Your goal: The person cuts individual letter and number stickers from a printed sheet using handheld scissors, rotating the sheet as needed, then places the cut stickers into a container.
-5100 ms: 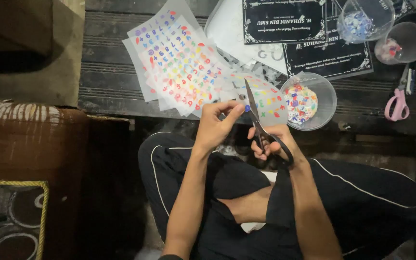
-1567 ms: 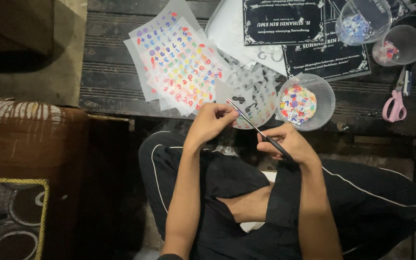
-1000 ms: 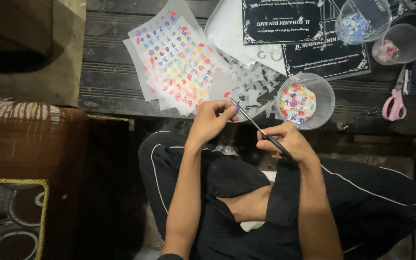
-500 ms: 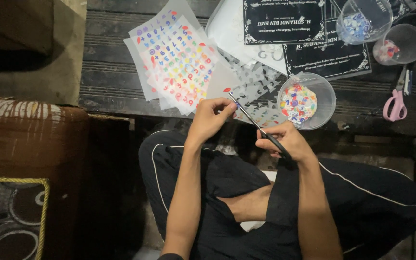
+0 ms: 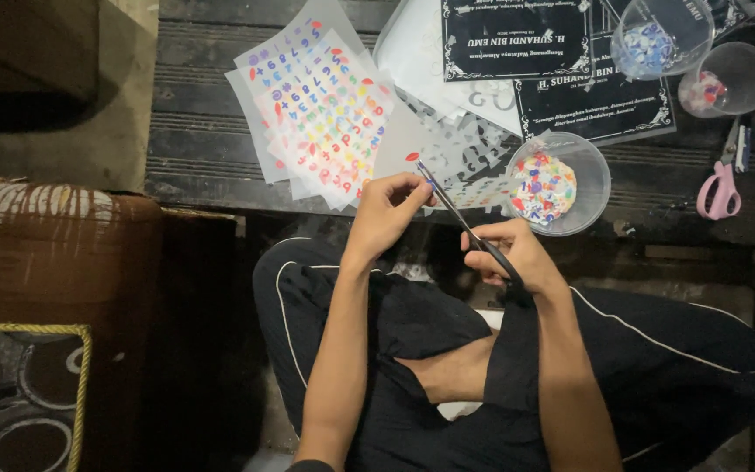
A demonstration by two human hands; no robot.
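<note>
My right hand [image 5: 514,253] grips black-handled scissors [image 5: 465,223], the blades pointing up-left toward my left hand [image 5: 392,207]. My left hand pinches a translucent sticker sheet [image 5: 434,153] with only a few stickers left on it; the scissor tips meet the sheet beside a small red sticker at my fingertips. Both hands hover over the front edge of a dark wooden table [image 5: 211,149], above my crossed legs in black trousers.
A fan of sheets with colourful letter and number stickers [image 5: 321,114] lies on the table. A clear bowl of cut stickers [image 5: 557,182] stands right of my hands. Two more clear cups [image 5: 661,35] [image 5: 727,79], black printed cards [image 5: 517,35] and pink-handled scissors [image 5: 721,185] sit farther right. A brown cushion [image 5: 54,262] lies at left.
The scissors tilted from upright to pointing up-left and slid along the sheet. My left hand turned and shifted the sheet leftward, bringing a red sticker to the blades.
</note>
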